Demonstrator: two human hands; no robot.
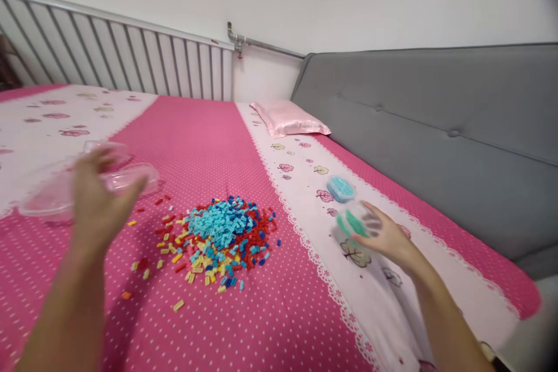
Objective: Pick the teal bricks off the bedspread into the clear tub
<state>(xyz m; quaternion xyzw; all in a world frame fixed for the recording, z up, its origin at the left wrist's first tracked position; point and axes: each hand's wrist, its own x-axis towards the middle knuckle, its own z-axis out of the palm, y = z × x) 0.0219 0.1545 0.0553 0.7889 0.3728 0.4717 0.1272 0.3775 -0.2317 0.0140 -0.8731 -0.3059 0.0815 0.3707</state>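
Note:
My right hand (390,238) grips a small clear plastic box (354,222) with green pieces inside, just over the bedspread at the right. Behind it sits a similar box of light blue pieces (341,188). My left hand (98,197), blurred by motion, is raised at the left with thumb and fingers apart. Near it, partly hidden by the hand, are clear plastic containers (139,179). Between my hands lies a loose pile of small building bricks (224,226), light blue on top, with red, yellow and dark blue ones around.
The bricks lie on a pink dotted bedspread (279,314) with a pale printed band. A pink pillow (290,118) rests at the far end. A grey padded headboard (427,110) borders the right side, and a barred white rail (143,64) runs along the back.

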